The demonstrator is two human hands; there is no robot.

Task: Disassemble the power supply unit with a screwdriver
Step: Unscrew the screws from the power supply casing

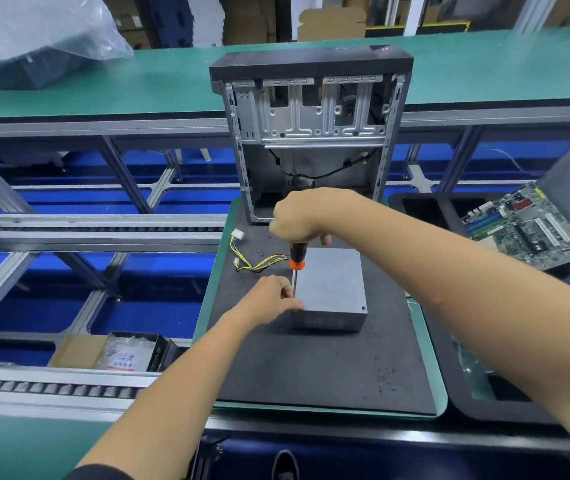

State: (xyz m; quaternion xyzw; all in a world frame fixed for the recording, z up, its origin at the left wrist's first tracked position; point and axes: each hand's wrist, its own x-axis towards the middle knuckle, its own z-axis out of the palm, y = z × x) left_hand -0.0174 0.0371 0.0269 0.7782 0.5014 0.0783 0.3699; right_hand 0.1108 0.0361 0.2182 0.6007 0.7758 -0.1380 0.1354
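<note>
My left hand is nearest to me, resting at the near left corner of the power supply, its fingers pinched around the thin metal shaft of the screwdriver just above that corner. The power supply is a plain grey metal box lying flat on the black mat, roughly in the middle of it, with a small screw head showing at its near right top corner. Its bundle of yellow and black wires trails off the far left side and ends in white plugs lying on the mat.

My right hand is just beyond, fist closed over the top of the black and orange handle, holding the screwdriver upright with its tip down at the box's near left corner; the tip itself is hidden behind my left fingers. A few tiny dark specks, perhaps screws, lie on the mat near the wires.

Behind my right hand an opened computer case stands upright at the far end of the mat, bare metal inside with a black cable hanging in it. To the right a green circuit board lies tilted in a black tray. Lower left, a cardboard box sits by the roller conveyor. Farthest off, a plastic-wrapped bundle lies on the green bench.
</note>
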